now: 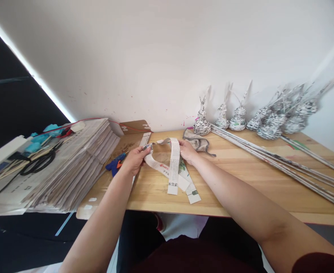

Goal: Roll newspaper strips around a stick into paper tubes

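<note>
Head view: left hand (135, 159) and right hand (187, 152) pinch looped paper (174, 163).

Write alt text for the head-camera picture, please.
A person's left hand and right hand hold a looped printed-paper strip over a wooden table. Left of them sits a thick paper stack; to the right are woven paper shapes and long paper rods.

Left arm (101, 216) and right arm (226, 184) were stretched forward and angled inward, left hand (135, 159) was closed in a thumb-and-finger pinch, right hand (187, 152) was curled inward, its grip partly hidden.
</note>
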A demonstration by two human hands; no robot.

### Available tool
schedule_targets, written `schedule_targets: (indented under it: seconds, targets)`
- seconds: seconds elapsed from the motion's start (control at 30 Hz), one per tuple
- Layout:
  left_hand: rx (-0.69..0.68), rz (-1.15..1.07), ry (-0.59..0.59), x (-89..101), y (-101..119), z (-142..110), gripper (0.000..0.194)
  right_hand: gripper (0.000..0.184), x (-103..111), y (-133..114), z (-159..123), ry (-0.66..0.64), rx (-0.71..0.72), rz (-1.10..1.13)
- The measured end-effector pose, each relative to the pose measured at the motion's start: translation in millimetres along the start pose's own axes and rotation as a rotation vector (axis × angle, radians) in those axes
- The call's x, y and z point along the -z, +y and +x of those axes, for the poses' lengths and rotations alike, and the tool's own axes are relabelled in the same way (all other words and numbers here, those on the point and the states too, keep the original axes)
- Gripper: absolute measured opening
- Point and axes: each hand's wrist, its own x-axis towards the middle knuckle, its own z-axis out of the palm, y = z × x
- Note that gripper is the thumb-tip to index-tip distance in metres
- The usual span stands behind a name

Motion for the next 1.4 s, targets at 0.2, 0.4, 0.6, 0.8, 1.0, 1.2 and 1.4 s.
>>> schedule_targets:
  seconds: [0.2,0.4,0.6,0.8,1.0,1.2,1.4]
  targets:
    - [-0.052,0.031,-0.034,37.0,49,-18,0.037,0.031,-1,-3,-1,0.059,0.033,0.01]
    - [-0.019,0.074,-0.086,64.8,65,6,0.047,0.029,1,1,-1,0.048,0.05,-0.014]
    - [0.204,0.232,-0.06,79.0,16,34,0.047,0.024,1,1,-2,0.035,0.034,-0.052]
    - [0.127,0.225,0.032,71.3,3,48,0.051,0.018,1,3,-2,0.012,0.063,-0.115]
    - [-0.059,0.68,0.276,63.1,8,67,0.05,0.019,3,7,1,-0.008,0.079,-0.176]
    - [-0.465,0.903,0.217,27.5,14,44,0.011,0.022,3,8,1,-0.019,0.096,-0.177]
    - [-0.509,0.568,-0.075,-29.9,0,4,0.036,0.022,2,6,0,-0.026,0.081,-0.149]
